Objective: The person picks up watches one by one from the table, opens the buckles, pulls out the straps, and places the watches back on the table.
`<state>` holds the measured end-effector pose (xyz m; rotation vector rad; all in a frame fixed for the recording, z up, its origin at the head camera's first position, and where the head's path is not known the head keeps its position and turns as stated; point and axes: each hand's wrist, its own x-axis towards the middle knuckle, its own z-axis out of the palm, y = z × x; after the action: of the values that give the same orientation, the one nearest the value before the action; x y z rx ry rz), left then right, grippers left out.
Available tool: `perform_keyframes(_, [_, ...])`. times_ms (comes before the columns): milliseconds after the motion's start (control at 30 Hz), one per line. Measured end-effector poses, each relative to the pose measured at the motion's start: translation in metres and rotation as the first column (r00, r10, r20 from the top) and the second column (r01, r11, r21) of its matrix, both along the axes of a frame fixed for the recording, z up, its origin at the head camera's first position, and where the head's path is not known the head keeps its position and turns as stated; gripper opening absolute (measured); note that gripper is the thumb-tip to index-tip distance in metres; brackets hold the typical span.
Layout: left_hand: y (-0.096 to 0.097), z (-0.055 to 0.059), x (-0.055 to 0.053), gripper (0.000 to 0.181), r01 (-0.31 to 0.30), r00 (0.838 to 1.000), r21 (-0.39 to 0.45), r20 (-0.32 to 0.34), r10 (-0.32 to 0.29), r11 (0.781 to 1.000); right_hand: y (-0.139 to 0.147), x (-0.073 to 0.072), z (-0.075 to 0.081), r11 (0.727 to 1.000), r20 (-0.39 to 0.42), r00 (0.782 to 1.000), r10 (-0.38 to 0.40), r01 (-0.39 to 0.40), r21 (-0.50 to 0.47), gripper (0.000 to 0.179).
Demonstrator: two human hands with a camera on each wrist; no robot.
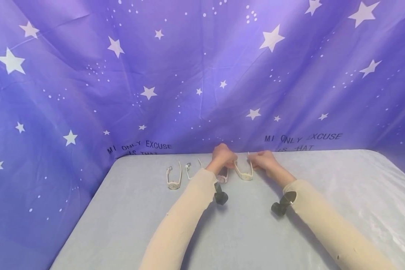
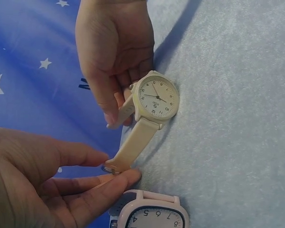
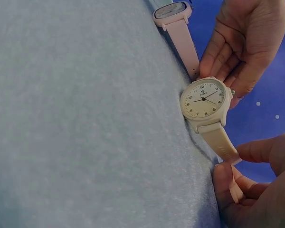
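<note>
A cream wristwatch with a round, numbered dial is stretched between my two hands. My left hand pinches the buckle end of its strap between thumb and fingers, as the left wrist view shows. The free strap end is pinched by my right hand, seen in the right wrist view. The watch case faces up at the edge of the grey cloth, both strap halves bent back. Right beside my left hand lies a pink watch with a rounded square face, partly hidden in the head view.
Left of my left arm, a pale watch lies with its strap open, and another light watch is half covered by the sleeve. Grey plush cloth covers the table. A purple star-patterned curtain hangs right behind its far edge.
</note>
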<state>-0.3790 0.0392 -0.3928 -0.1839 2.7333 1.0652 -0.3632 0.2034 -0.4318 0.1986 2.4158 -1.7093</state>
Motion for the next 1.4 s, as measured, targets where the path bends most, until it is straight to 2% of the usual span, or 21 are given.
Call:
perform_keyframes(400, [-0.001,0.007,0.003,0.01,0.018,1.0,-0.019,0.003,-0.018,1.0,-0.003,-0.003,0.002,0.999,-0.033,0.999,-0.01,0.012,0.045,0.039])
perform_keyframes(667, [-0.001,0.005,-0.007,0.005,0.035,0.998,0.009,0.05,-0.036,0.999,-0.006,-0.003,0.005,0.995,-0.055,0.998,-0.03,0.035,0.091,0.038])
perform_keyframes(833, [-0.002,0.004,-0.009,0.004,0.04,0.997,0.005,0.061,-0.04,0.999,-0.007,-0.004,0.004,0.996,-0.045,0.999,-0.025,0.029,0.085,0.039])
perform_keyframes(1200, [-0.004,0.002,-0.005,0.01,0.03,0.998,-0.018,0.053,-0.029,0.999,-0.008,-0.005,-0.002,0.996,-0.031,0.999,-0.02,0.022,0.081,0.039])
perform_keyframes(1400, [-0.004,0.003,-0.002,0.017,0.027,0.998,0.047,0.062,-0.03,0.999,-0.007,-0.002,0.0,0.996,-0.036,0.999,-0.02,0.023,0.089,0.04])
